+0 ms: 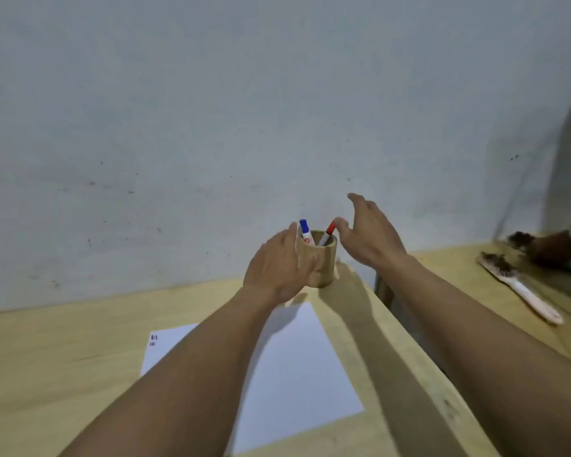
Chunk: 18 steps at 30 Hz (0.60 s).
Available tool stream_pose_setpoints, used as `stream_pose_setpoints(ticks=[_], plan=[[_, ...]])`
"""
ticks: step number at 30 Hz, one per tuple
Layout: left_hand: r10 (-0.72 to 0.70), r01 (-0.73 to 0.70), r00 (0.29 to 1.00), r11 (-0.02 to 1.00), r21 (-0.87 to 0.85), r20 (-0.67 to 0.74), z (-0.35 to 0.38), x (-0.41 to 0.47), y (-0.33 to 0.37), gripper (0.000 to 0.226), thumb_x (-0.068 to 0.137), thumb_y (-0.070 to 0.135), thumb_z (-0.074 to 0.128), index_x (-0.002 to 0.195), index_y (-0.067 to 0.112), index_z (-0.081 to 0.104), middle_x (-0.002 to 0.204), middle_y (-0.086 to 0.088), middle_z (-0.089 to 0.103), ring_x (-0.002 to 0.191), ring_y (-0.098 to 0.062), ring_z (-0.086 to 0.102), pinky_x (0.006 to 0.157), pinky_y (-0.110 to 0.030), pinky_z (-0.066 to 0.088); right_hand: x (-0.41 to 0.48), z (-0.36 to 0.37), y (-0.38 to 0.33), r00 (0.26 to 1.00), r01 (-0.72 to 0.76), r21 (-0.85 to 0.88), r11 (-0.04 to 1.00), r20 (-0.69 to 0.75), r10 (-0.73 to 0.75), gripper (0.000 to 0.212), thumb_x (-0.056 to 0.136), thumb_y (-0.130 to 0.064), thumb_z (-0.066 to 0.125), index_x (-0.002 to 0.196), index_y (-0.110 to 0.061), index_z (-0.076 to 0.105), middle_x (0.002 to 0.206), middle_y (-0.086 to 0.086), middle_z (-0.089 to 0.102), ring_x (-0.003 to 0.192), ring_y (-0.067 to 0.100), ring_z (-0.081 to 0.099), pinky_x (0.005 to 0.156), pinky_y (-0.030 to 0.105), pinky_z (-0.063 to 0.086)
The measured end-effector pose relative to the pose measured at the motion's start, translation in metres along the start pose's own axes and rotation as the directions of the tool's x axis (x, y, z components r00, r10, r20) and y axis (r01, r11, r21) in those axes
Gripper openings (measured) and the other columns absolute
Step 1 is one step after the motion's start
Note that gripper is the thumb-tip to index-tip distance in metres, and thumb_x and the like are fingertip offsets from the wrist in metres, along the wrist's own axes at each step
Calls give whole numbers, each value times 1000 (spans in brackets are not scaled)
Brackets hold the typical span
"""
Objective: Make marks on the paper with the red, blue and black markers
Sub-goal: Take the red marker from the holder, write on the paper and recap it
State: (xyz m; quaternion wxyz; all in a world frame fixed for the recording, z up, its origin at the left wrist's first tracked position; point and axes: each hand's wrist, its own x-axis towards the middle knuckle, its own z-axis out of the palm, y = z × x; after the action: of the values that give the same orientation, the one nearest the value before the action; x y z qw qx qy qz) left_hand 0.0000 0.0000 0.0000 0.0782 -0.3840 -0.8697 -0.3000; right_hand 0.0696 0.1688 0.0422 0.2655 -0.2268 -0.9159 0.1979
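A round wooden holder (323, 258) stands at the back of the table against the wall. A blue-capped marker (305, 230) and a red-capped marker (328, 231) stick up out of it; no black marker shows. My left hand (274, 268) is wrapped around the holder's left side. My right hand (366, 232) hovers just right of the red cap with fingers spread, holding nothing. A white sheet of paper (297, 367) lies in front of the holder, partly under my left forearm, with small red and blue marks (153, 340) at its far left corner.
The pale wooden table (63, 357) ends at an edge (393, 341) right of the paper, with a gap beyond. On a second table to the right lies a soiled wooden spatula (518, 288), and another person's hand (548, 247) rests there.
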Motion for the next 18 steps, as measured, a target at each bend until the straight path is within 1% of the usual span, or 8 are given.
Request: stream_pose_setpoints(ticks=[3, 5, 7, 9, 11, 13, 15, 18], plan=[[-22, 23, 999, 999, -37, 31, 26, 12, -4, 75, 93, 52, 48, 156, 21, 21, 151, -1, 45, 136, -25, 44, 100, -37, 40, 9, 19, 14, 999, -52, 8, 999, 17, 52, 60, 103, -38, 47, 157, -16, 31, 153, 14, 45, 136, 32, 47, 103, 45, 44], [-46, 48, 999, 995, -85, 22, 45, 18, -8, 73, 85, 55, 49, 148, 24, 31, 136, 1, 56, 122, -25, 55, 90, -39, 49, 13, 31, 20, 994, -97, 26, 995, 42, 96, 60, 102, -40, 49, 155, -16, 34, 152, 14, 47, 135, 32, 49, 102, 45, 45], [-107, 106, 994, 983, -147, 1, 56, 23, -5, 70, 78, 56, 49, 141, 27, 37, 125, 3, 62, 111, -24, 60, 84, -42, 53, 20, 41, 22, 990, -132, 50, 990, 47, 130, 59, 100, -41, 53, 152, -16, 41, 148, 13, 50, 130, 32, 53, 99, 44, 47], [-173, 165, 985, 962, -219, -21, 65, 27, -3, 69, 73, 55, 53, 136, 31, 41, 116, 6, 65, 102, -22, 63, 80, -40, 54, 25, 48, 21, 985, -167, 89, 982, 44, 164, 54, 97, -41, 60, 143, -14, 53, 138, 11, 60, 116, 28, 61, 87, 37, 51], [-230, 213, 973, 938, -275, -29, 72, 30, -2, 65, 71, 54, 60, 131, 33, 46, 105, 9, 66, 95, -19, 63, 73, -34, 53, 31, 53, 22, 972, -234, 184, 955, 66, 225, 41, 92, -35, 67, 127, -12, 67, 121, 7, 68, 98, 23, 62, 70, 29, 47], [-273, 247, 961, 918, -311, -42, 77, 33, -2, 61, 72, 51, 68, 127, 31, 50, 101, 12, 64, 89, -16, 62, 67, -30, 49, 35, 57, 24, 960, -279, 284, 917, 103, 260, 27, 89, -26, 73, 111, -12, 75, 109, 4, 69, 94, 21, 60, 64, 28, 43], [-298, 268, 953, 911, -314, -53, 84, 37, -5, 60, 74, 47, 72, 127, 27, 51, 107, 8, 67, 91, -17, 63, 69, -30, 50, 38, 61, 28, 956, -294, 339, 894, 109, 273, 21, 88, -23, 76, 106, -13, 76, 106, 2, 69, 95, 19, 59, 70, 29, 42], [-311, 280, 948, 913, -297, -62, 91, 40, -9, 62, 76, 49, 73, 128, 23, 52, 114, 4, 68, 101, -21, 65, 79, -36, 55, 41, 66, 31, 955, -294, 375, 879, 85, 283, 17, 87, -24, 77, 102, -15, 77, 109, 2, 72, 92, 18, 59, 72, 29, 42]])
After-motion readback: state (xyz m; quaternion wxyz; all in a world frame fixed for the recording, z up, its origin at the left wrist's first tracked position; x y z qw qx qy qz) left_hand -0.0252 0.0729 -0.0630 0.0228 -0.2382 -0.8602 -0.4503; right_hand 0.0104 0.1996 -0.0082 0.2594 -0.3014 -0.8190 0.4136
